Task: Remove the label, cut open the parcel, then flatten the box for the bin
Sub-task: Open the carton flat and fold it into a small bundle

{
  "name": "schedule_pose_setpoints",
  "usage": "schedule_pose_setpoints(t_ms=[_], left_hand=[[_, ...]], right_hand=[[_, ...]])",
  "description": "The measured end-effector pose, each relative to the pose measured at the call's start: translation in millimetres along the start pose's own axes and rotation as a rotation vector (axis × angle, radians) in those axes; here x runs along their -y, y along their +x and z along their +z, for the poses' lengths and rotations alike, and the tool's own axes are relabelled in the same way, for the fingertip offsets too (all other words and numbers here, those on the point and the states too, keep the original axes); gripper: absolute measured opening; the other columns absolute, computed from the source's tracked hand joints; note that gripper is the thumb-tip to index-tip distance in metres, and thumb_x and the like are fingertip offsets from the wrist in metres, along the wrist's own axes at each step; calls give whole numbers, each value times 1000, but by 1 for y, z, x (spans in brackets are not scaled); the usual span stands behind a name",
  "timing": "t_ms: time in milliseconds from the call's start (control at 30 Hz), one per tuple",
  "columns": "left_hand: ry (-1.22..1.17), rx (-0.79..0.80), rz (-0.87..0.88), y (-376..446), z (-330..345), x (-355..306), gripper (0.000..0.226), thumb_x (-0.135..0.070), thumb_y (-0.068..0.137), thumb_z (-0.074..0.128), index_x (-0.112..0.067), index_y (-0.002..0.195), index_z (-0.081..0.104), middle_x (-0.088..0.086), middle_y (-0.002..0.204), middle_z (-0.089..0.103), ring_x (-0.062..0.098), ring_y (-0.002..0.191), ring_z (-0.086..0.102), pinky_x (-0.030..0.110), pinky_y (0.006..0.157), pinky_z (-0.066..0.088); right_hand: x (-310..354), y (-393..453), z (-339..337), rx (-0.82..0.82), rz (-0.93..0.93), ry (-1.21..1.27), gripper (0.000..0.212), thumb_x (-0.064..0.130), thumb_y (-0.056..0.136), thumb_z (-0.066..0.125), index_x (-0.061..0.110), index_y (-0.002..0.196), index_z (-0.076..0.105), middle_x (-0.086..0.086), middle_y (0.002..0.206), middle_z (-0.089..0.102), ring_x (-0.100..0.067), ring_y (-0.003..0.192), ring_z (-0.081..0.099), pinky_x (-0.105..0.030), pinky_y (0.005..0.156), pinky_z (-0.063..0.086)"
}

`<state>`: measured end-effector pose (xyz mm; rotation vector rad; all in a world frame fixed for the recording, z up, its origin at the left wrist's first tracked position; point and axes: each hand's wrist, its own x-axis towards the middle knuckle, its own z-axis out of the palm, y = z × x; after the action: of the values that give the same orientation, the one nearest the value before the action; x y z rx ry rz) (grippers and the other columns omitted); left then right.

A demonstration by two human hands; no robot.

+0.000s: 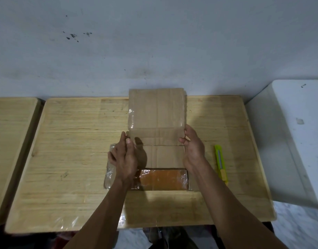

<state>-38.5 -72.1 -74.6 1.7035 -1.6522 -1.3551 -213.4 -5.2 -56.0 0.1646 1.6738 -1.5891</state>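
**Head view: two hands hold an opened cardboard box on a wooden table**

Head camera looks down on a brown cardboard box [157, 112] lying opened out in the middle of a pale wooden table [73, 141]. Its long axis runs straight away from the person, from the table's near edge towards the wall [154, 42]. The box's far panel rises up at its far end, its top edge standing in front of the wall. The cardboard is matte and creased, with clear glossy tape along its left edge. At the near end of the box a rectangular opening shows an orange-brown surface [161, 178] under shiny film.

Left hand [123, 157] is at the box's left edge, fingers curled, thumb and fingertips pinching the edge where the far panel folds. Right hand [193, 148] grips the box's right edge at the same fold, thumb on the inner face, fingers wrapped behind. Both forearms reach in from the near side of the box.

Crumpled clear plastic [109, 169] lies just left of the box, partly under the left hand. Right of the box, near but apart, a yellow-green utility knife [220, 163] lies parallel to the box's long axis. A white container [298, 141] stands further right, beyond the table's edge.
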Motion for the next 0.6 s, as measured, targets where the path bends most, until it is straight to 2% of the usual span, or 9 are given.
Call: schedule_pose_setpoints(t_ms=[67,133,167,233,300,400,500,533,600], left_hand=[[-74,-16,-6,4,-4,6,64,-69,97,17,-39,149,42,8,161,31,31,151,13,50,124,0],[-179,-8,-44,9,-10,13,81,-86,86,19,-37,138,56,15,147,50,38,140,38,64,115,28],[-237,12,-44,8,-14,12,79,-86,86,22,-35,131,62,14,134,61,37,128,52,65,104,42],[-399,63,-49,2,-22,2,69,-74,93,26,-24,112,70,9,103,73,27,98,70,52,83,58],[-530,156,-86,1,-30,1,64,-63,97,24,-20,99,71,7,91,72,20,84,71,43,75,57],[-647,252,-154,-2,-40,3,68,-61,100,24,-9,102,67,15,104,70,31,97,69,48,87,55],[-491,264,-73,-2,-45,8,84,-63,98,25,11,108,62,25,118,67,32,118,63,52,106,44],[-448,283,-38,-2,-47,9,86,-65,97,27,13,109,62,26,119,67,31,120,62,51,109,42],[-366,358,26,-2,-51,11,80,-66,97,32,5,110,66,22,116,68,32,116,63,52,106,45]], right_hand=[[-1,-4,-9,17,-21,101,24,32,97,52,16,90,69,5,100,67,-18,92,58,-37,91,45],[-1,-4,-21,82,-36,141,42,41,103,37,11,96,65,0,104,66,-22,97,58,-34,87,46],[1,-5,-27,114,-22,147,51,47,104,31,11,98,66,0,99,67,-23,97,58,-33,85,45],[5,-6,-37,172,33,116,61,56,102,23,16,96,69,1,92,68,-22,93,60,-33,80,40],[6,-7,-47,213,79,62,66,60,100,22,14,102,70,-2,101,68,-18,91,61,-32,82,39],[4,-15,-57,283,65,-49,69,58,100,25,7,113,69,-14,116,69,-22,110,62,-35,102,39],[0,-26,-61,351,5,-215,63,53,101,26,8,113,69,-15,114,70,-24,120,59,-35,109,34],[-1,-30,-61,370,-17,-263,60,50,101,27,10,114,68,-14,114,70,-22,119,59,-32,108,34],[1,-38,-58,412,-48,-334,56,51,96,33,12,118,65,-11,119,67,-19,120,57,-29,106,37]])
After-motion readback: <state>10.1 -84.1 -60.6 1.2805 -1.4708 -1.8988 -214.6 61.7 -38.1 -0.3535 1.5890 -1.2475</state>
